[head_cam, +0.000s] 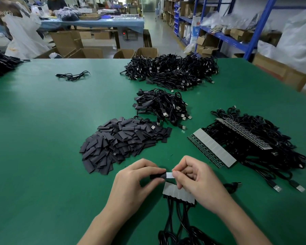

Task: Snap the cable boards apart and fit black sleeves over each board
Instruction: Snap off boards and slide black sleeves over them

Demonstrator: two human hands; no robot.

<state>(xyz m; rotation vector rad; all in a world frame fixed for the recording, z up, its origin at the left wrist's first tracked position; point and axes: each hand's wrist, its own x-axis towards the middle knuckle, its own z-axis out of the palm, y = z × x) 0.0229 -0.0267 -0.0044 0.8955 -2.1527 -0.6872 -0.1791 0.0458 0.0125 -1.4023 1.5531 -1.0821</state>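
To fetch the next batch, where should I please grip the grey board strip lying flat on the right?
I'd pinch the board strip across its near end, coming from the left: that long edge lies free, while its cables trail off rightward.

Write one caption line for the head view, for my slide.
Left hand holds a black sleeve; right hand pinches a board partly inside it, above a strip of joined boards.
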